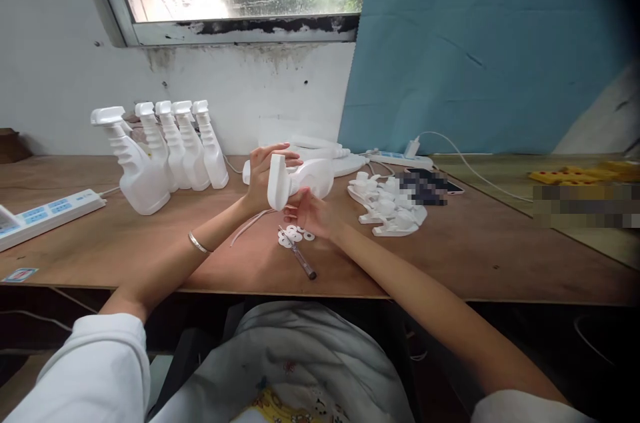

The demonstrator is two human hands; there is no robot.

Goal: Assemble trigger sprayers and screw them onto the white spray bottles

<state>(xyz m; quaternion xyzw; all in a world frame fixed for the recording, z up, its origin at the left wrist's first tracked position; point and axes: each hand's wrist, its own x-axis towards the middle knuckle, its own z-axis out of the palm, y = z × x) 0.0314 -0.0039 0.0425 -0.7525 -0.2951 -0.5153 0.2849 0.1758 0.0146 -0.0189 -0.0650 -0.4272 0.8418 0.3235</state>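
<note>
White spray bottle [314, 178] was tilted sideways between both hands. Right hand [316, 215] seemed to pinch its neck; left hand [259, 173] had fingers part-spread, grip hidden. My read: alignment needed light, steady support. Discs [286, 238] sat just below right hand.

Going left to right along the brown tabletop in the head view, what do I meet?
White power strip with blue sockets, row of white plastic spray bottles, small flat white rings, pile of white plastic spray heads.
</note>
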